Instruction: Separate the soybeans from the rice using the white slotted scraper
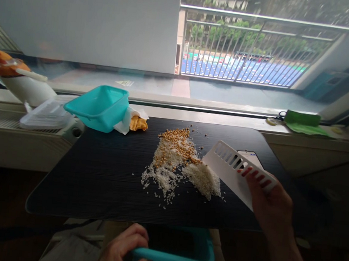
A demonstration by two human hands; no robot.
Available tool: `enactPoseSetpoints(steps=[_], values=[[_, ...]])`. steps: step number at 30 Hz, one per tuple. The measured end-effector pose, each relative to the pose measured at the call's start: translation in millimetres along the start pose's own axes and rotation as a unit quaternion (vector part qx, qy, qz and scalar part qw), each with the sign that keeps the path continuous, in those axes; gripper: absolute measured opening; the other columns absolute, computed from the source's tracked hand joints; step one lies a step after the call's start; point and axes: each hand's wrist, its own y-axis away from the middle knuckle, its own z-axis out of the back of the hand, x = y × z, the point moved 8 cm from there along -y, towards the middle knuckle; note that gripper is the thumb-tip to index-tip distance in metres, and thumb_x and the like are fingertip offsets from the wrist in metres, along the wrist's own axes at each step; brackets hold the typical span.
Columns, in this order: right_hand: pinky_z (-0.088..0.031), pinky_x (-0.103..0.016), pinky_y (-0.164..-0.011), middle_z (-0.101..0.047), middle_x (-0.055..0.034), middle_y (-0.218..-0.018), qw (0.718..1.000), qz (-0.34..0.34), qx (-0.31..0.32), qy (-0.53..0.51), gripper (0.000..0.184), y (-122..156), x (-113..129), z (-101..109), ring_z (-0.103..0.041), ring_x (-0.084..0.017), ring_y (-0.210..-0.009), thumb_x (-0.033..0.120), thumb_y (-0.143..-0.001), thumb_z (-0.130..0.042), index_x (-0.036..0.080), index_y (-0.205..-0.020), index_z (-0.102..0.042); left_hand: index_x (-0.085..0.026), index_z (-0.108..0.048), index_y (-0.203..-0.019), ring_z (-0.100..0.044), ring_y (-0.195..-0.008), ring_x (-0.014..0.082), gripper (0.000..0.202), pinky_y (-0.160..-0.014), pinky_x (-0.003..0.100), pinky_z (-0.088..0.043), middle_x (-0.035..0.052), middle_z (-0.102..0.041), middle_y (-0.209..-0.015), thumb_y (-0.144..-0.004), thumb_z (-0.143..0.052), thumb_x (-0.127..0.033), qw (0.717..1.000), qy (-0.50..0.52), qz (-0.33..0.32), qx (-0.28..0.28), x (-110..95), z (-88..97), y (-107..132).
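My right hand [271, 201] is closed round a white slotted plastic basket [229, 173], held tilted over the right part of the dark table [94, 180]. Its near-left edge is close to a pile of white rice [203, 178]. Left of that pile, yellow soybeans [177, 135] are mixed with more rice, and loose grains are scattered towards me. Below the table's front edge, my left hand [129, 248] grips the rim of a teal plastic bin [176, 260]. The inside of this bin is dark, so its contents cannot be made out.
Another teal bin [102, 108] stands at the table's back left, beside a crumpled yellow cloth [138, 123]. A phone [251, 159] lies behind the basket. Along the sill are a clear lid [47, 114], a white container [31, 88], scissors [281, 115] and a green cloth [304, 122].
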Motion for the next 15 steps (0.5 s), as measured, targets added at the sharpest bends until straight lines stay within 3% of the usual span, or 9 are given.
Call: enactPoseSetpoints(steps=[5,10,15], values=[[-0.053,-0.032,-0.059,-0.073,-0.0065,-0.079,0.999,0.009,0.034,0.031,0.033,-15,11,-23,-0.066,-0.022,-0.067,0.046,-0.083,-0.065,0.018,-0.099,-0.071,-0.021,-0.068,-0.064,-0.071,-0.076,0.0166,0.014,-0.070,0.016,-0.053,-0.0002,-0.071,-0.082,-0.068,-0.065,-0.009,1.000,0.001,-0.001,-0.005,0,-0.8,1],[-0.053,-0.032,-0.062,-0.072,-0.0081,-0.085,0.996,0.027,0.081,-0.016,0.034,-14,24,-41,-0.066,-0.021,-0.071,0.046,-0.082,-0.065,0.016,-0.097,-0.069,-0.021,-0.068,-0.064,-0.071,-0.076,0.0160,0.015,-0.070,0.015,-0.052,-0.0004,-0.070,-0.081,-0.067,-0.065,-0.007,1.000,0.003,-0.004,-0.002,-2,-0.5,1],[-0.050,-0.028,-0.056,-0.069,-0.0037,-0.076,0.992,0.056,0.115,0.012,0.028,-5,32,-47,-0.061,-0.018,-0.064,0.043,-0.085,-0.063,0.018,-0.097,-0.068,-0.021,-0.068,-0.064,-0.070,-0.076,0.0162,0.015,-0.069,0.016,-0.053,0.0003,-0.070,-0.081,-0.070,-0.064,-0.008,1.000,0.013,0.002,0.006,-2,-0.9,-1]])
